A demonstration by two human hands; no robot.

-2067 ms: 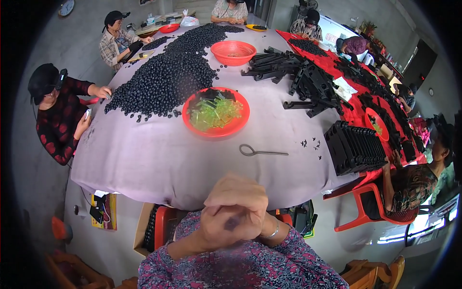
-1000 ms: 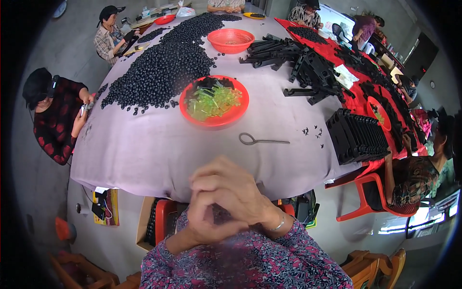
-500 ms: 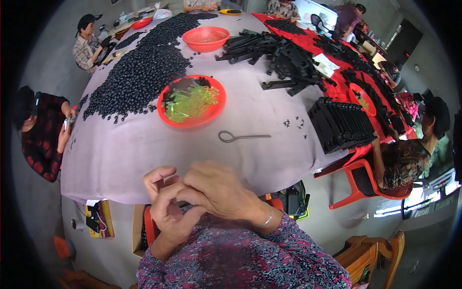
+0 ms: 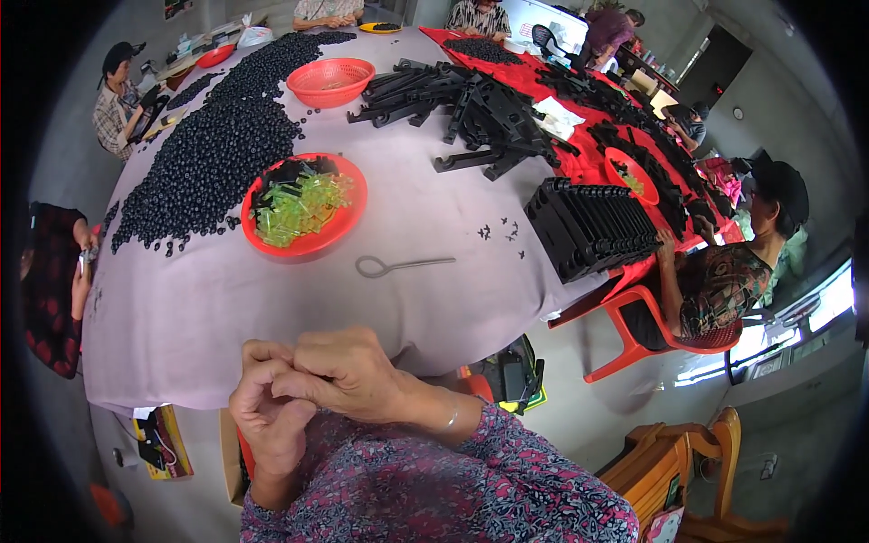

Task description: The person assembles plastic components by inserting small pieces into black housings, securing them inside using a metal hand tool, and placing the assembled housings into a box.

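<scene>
My left hand [image 4: 270, 407] and my right hand [image 4: 351, 376] are together in front of my body, just off the table's near edge. Both have curled fingers, and the right thumb and fingers press against those of the left. Whatever may be between them is hidden or too small to make out. Beyond them on the cloth lies a grey metal rod with a looped end [image 4: 398, 265]. Farther back is a red plate [image 4: 335, 233] holding clear yellow-green pieces [image 4: 303, 210] and some black parts.
A large heap of small black beads [image 4: 204, 154] spreads over the left. A red basket [image 4: 330, 81] stands behind the plate. Long black plastic parts [image 4: 484, 118] lie piled at the right, near a stacked row of them [image 4: 588, 231]. Co-workers sit around the table; a wooden chair [image 4: 670, 471] is behind right.
The view has turned a little, so the table's things sit farther left. My right hand, blurred before, is now sharp, and its fingers press close against the left hand.
</scene>
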